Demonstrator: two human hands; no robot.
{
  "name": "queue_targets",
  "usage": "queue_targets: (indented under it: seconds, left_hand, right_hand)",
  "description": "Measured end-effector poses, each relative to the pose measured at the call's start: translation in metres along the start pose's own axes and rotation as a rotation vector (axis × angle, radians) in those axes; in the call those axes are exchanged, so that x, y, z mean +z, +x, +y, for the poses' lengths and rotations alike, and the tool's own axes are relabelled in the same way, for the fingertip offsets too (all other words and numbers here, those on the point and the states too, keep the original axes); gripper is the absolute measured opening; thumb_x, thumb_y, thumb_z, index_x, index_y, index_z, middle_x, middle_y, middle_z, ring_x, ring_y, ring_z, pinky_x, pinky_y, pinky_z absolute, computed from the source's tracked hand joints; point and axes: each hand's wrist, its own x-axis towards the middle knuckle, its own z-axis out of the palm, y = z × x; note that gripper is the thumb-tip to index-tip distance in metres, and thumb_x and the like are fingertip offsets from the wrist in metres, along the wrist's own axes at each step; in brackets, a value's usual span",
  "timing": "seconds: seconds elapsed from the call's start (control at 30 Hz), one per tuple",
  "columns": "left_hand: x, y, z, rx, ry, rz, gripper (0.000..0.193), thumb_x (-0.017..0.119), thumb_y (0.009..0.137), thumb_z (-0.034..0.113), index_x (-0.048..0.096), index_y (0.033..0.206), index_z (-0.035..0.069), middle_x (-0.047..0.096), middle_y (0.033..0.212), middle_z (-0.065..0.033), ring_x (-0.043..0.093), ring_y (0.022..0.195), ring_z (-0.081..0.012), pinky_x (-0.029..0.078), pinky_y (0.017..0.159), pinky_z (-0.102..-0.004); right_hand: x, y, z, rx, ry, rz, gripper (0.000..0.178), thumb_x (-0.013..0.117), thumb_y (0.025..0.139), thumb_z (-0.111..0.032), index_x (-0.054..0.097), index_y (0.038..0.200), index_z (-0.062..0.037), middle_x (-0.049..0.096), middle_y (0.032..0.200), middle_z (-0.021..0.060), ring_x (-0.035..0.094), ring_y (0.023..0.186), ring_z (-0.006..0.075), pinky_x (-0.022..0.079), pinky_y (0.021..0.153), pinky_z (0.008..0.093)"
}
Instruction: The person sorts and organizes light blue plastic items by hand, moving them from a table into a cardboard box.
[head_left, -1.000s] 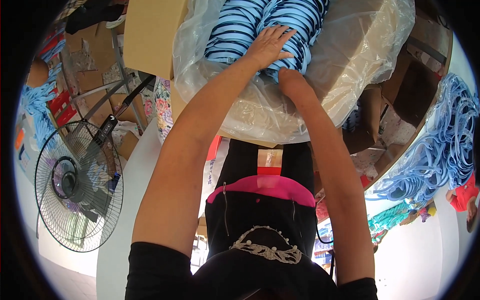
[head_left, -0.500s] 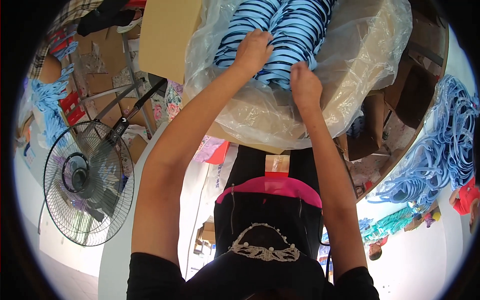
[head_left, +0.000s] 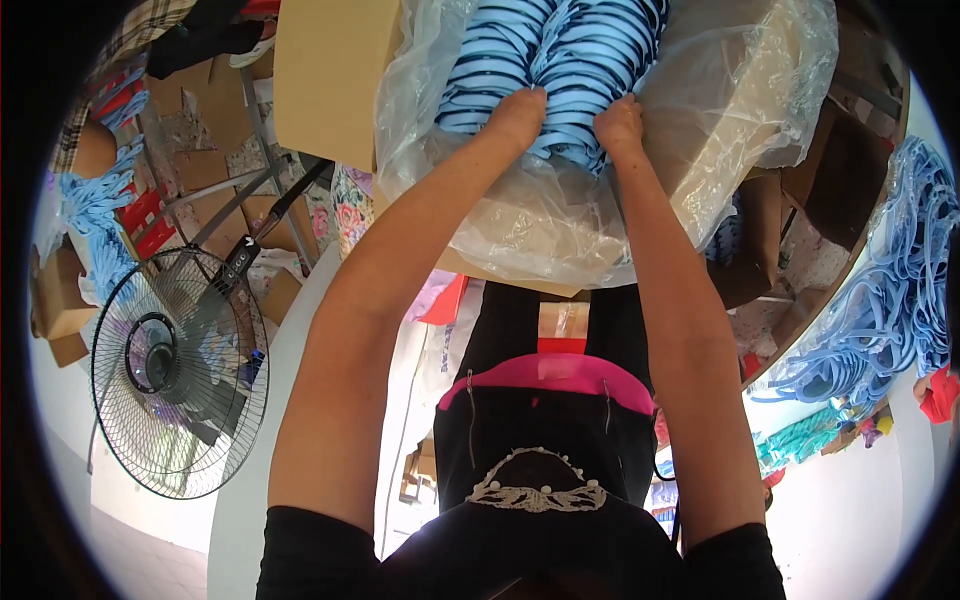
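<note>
Light-blue straps with dark edges (head_left: pixel 572 110) lie packed in two overlapping rows inside a cardboard box (head_left: pixel 330 80). A clear plastic liner (head_left: pixel 540 225) spreads around them and over the box's near edge. My left hand (head_left: pixel 517 118) is closed at the middle of the pile, between the two rows, its fingertips tucked among the straps. At the right row's outer side, my right hand (head_left: pixel 620 125) is curled closed against the strap ends. The fingertips of both hands are partly hidden.
A black-caged fan (head_left: pixel 180 370) stands at the left. Loose blue straps (head_left: pixel 870 310) lie heaped on a table at the right, with teal straps (head_left: pixel 800 440) nearby. An open cardboard box (head_left: pixel 750 240) sits under the table edge. Another person's legs show at the upper left.
My right hand has moved up and slightly right, along the right row's edge. The left hand has shifted down and right, and its fingers have sunk between the rows.
</note>
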Motion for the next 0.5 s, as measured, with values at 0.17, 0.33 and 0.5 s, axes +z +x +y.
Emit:
queue_targets:
  seconds: [0.17, 0.33, 0.5]
  left_hand:
    - [-0.022, -0.007, 0.005, 0.065, -0.035, -0.102, 0.017, 0.065, 0.089, 0.015, 0.069, 0.100, 0.002, 0.071, 0.105, -0.0211, 0.068, 0.097, -0.0420, 0.055, 0.086, -0.0482]
    - [-0.044, -0.053, 0.028, -0.232, 0.282, -0.431, 0.030, 0.059, 0.091, 0.016, 0.075, 0.113, 0.005, 0.072, 0.121, -0.0169, 0.070, 0.110, -0.0361, 0.057, 0.091, -0.0468]
    - [-0.063, -0.071, 0.023, -0.225, 0.397, -0.398, 0.029, 0.059, 0.092, 0.021, 0.076, 0.113, 0.009, 0.072, 0.121, -0.0158, 0.070, 0.111, -0.0345, 0.055, 0.094, -0.0464]
  right_hand:
    - [-0.011, 0.010, 0.003, -0.009, -0.021, 0.026, 0.052, 0.061, 0.089, -0.019, 0.050, 0.133, 0.0059, 0.058, 0.134, 0.0321, 0.058, 0.124, 0.0465, 0.048, 0.107, 0.0463]
    - [-0.026, -0.038, 0.001, -0.031, 0.053, 0.121, 0.046, 0.058, 0.091, -0.019, 0.055, 0.131, 0.0042, 0.065, 0.122, 0.0289, 0.062, 0.120, 0.0434, 0.048, 0.106, 0.0465]
    - [-0.047, -0.085, -0.042, -1.098, 0.054, 0.191, 0.046, 0.074, 0.084, -0.024, 0.065, 0.126, -0.0060, 0.066, 0.125, 0.0121, 0.061, 0.120, 0.0331, 0.043, 0.113, 0.0443]
